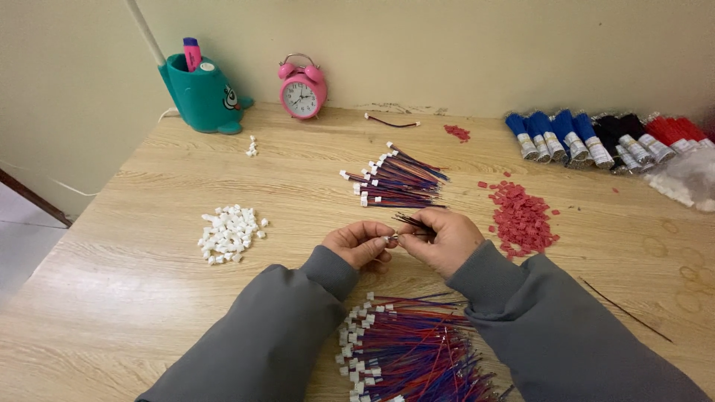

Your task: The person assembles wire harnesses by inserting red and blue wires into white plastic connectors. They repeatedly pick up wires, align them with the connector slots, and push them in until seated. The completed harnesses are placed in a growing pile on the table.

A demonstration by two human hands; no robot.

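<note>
While both hands meet at table centre, the left hand (pixel 359 243) pinches a small white connector (pixel 390 238) between its fingertips. The right hand (pixel 441 238) pinches thin red-and-blue wires (pixel 411 221) against it. A finished wire bundle (pixel 395 181) lies just beyond; white connectors (pixel 229 233) lie left, red pieces (pixel 521 218) right.

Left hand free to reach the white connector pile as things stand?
Probably yes: bare table lies between the left hand and the white connector pile. But its fingers already pinch a small part with the right hand.
</note>
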